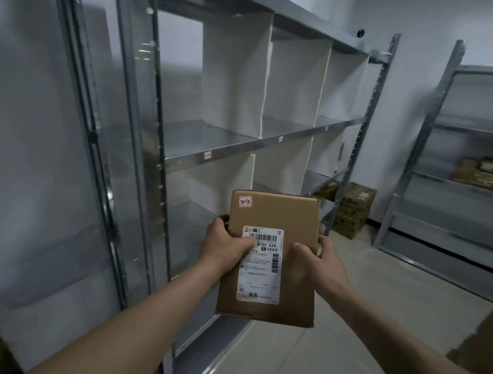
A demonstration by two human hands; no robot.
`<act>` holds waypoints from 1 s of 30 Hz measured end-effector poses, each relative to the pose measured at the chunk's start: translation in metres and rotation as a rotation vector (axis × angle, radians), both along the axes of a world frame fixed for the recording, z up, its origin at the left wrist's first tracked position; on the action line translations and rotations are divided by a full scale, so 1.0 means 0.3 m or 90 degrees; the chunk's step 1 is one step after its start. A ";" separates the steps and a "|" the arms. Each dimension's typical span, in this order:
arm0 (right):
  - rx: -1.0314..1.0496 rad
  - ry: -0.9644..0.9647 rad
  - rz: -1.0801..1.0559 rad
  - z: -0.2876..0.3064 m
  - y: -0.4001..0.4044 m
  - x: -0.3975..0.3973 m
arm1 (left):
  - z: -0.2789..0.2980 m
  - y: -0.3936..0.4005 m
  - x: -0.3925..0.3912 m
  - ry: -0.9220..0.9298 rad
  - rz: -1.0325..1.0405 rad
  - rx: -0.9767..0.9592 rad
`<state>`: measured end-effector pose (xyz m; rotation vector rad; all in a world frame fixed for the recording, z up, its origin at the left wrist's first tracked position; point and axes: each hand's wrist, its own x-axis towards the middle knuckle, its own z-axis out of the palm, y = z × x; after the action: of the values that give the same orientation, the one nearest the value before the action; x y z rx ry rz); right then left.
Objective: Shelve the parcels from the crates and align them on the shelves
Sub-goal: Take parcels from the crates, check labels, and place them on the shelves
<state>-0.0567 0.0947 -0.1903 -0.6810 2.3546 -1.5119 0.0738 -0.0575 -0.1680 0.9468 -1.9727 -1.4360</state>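
Note:
A brown cardboard parcel point(293, 217) with a white shipping label and a small red sticker is held up in front of me. My left hand point(223, 249) grips its left edge, thumb across the label. My right hand point(319, 263) grips its right edge, thumb on the top face. The parcel hangs in the air in front of the grey metal shelf unit point(222, 147), level with its lower shelves. White dividers point(234, 78) split the shelves into bays, and the near bays hold nothing.
A second metal rack point(460, 181) stands at the right with several brown parcels point(487, 175) on a middle shelf. Cardboard boxes point(353, 208) are stacked on the floor by the far end of the shelf unit. Another box point(488, 342) sits at the right edge.

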 end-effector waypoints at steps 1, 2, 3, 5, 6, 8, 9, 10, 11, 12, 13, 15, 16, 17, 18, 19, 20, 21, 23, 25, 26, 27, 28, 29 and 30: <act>-0.003 0.000 -0.004 -0.001 -0.003 -0.038 | 0.002 -0.006 -0.044 0.001 -0.007 0.001; -0.006 -0.002 -0.009 -0.003 -0.007 -0.078 | 0.004 -0.013 -0.088 0.003 -0.013 -0.002; -0.008 -0.005 -0.014 -0.006 -0.013 -0.118 | 0.003 -0.022 -0.134 0.005 -0.019 -0.004; -0.007 -0.013 -0.023 -0.013 -0.029 -0.203 | -0.008 -0.045 -0.229 0.018 -0.029 -0.005; -0.004 -0.014 -0.026 -0.016 -0.038 -0.247 | -0.017 -0.060 -0.278 0.023 -0.035 -0.005; 0.000 -0.009 -0.030 -0.020 -0.065 -0.338 | -0.032 -0.093 -0.381 0.026 -0.046 -0.002; 0.000 -0.004 -0.032 -0.021 -0.082 -0.387 | -0.039 -0.114 -0.435 0.027 -0.051 0.000; 0.002 -0.001 -0.037 -0.024 -0.099 -0.436 | -0.048 -0.138 -0.491 0.028 -0.057 0.001; 0.005 0.004 -0.043 -0.026 -0.120 -0.490 | -0.054 -0.162 -0.547 0.029 -0.060 0.005; 0.009 0.007 -0.045 -0.025 -0.142 -0.543 | -0.060 -0.186 -0.602 0.030 -0.063 0.009; 0.014 0.008 -0.045 -0.022 -0.165 -0.593 | -0.064 -0.210 -0.653 0.027 -0.067 0.012; 0.022 0.004 -0.046 -0.018 -0.205 -0.687 | -0.065 -0.253 -0.749 0.023 -0.074 0.015; 0.023 0.002 -0.046 -0.018 -0.223 -0.732 | -0.064 -0.275 -0.796 0.024 -0.074 0.018; 0.026 0.001 -0.045 -0.019 -0.241 -0.777 | -0.062 -0.296 -0.841 0.023 -0.074 0.020; 0.031 0.000 -0.046 -0.017 -0.258 -0.820 | -0.063 -0.318 -0.887 0.020 -0.074 0.020; 0.033 -0.001 -0.046 -0.014 -0.274 -0.858 | -0.062 -0.336 -0.927 0.017 -0.075 0.019; 0.036 -0.002 -0.046 -0.013 -0.292 -0.896 | -0.064 -0.353 -0.965 0.015 -0.076 0.018; 0.036 -0.002 -0.044 -0.013 -0.312 -0.933 | -0.064 -0.372 -1.001 0.013 -0.074 0.018; 0.039 0.007 -0.043 -0.009 -0.357 -1.010 | -0.067 -0.413 -1.074 0.010 -0.060 0.016; 0.046 0.009 -0.034 -0.014 -0.411 -1.102 | -0.078 -0.455 -1.154 0.013 -0.036 0.016; 0.050 0.011 -0.029 -0.020 -0.437 -1.141 | -0.082 -0.474 -1.184 0.010 -0.025 0.015; 0.054 0.010 -0.024 -0.028 -0.458 -1.170 | -0.087 -0.488 -1.200 0.004 -0.017 0.016; 0.059 0.002 -0.009 -0.041 -0.488 -1.210 | -0.098 -0.507 -1.227 0.000 -0.004 0.019; 0.068 -0.002 0.013 -0.056 -0.522 -1.254 | -0.110 -0.523 -1.256 -0.003 0.013 0.025; 0.074 -0.006 0.039 -0.071 -0.555 -1.299 | -0.125 -0.541 -1.286 -0.007 0.033 0.030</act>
<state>-0.4463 -0.0717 -0.2115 -0.7086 2.3702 -1.3377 -0.3120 -0.2198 -0.2054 1.0207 -1.9158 -1.4568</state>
